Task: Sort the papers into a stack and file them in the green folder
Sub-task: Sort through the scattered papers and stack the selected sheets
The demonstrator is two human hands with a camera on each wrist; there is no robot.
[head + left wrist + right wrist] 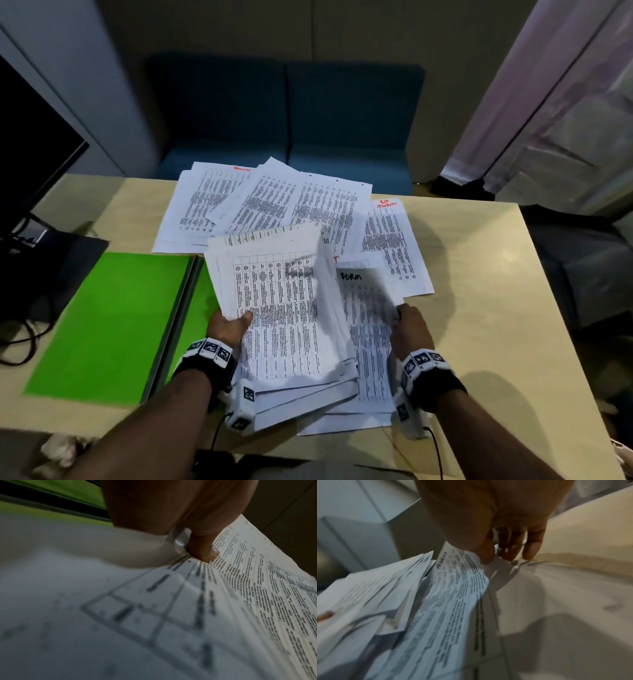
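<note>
Green folder (113, 322) lies open; left hand (227, 329) grips stack (284, 308), right hand (409, 327) pinches sheet (368, 308).

Black wristbands (202, 371), white marker-tagged cameras (241, 404), cables (436, 452)

Left hand (228, 328) and right hand (409, 328) both pinching paper edges

head: high, facing down | wrists: close | shared: papers (284, 301)
</note>
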